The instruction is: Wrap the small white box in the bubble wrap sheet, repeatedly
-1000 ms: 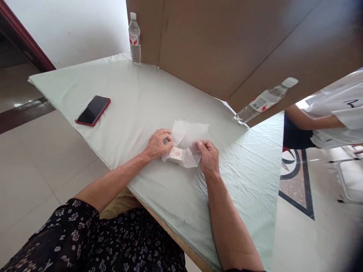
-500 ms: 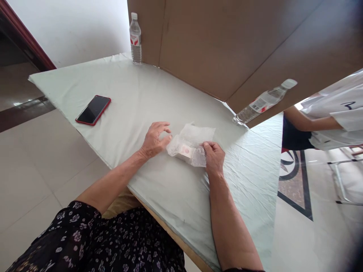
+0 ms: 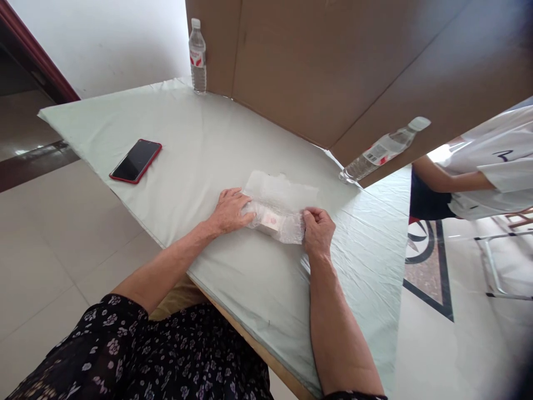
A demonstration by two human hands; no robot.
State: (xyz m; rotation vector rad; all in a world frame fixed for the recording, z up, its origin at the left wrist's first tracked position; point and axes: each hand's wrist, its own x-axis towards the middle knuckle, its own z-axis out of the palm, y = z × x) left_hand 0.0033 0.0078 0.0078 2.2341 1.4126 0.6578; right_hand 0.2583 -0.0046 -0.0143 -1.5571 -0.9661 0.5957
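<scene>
A small whitish box with a reddish mark on top lies on the table, partly wrapped in clear bubble wrap. The wrap's far part is spread flat behind the box. My left hand rests at the wrap's left end, fingers apart and touching it. At the opposite end, my right hand pinches the wrap's edge between thumb and bent fingers. The sides of the box are partly hidden by the plastic.
A phone in a red case lies to the left. One water bottle stands against the brown cardboard panel; another bottle stands near its right corner. Beyond the table's right edge is a person in a white shirt.
My left hand has come down onto the wrap's left end from just beside it. The far part of the wrap is spread wider and flatter. My right hand keeps its pinch.
</scene>
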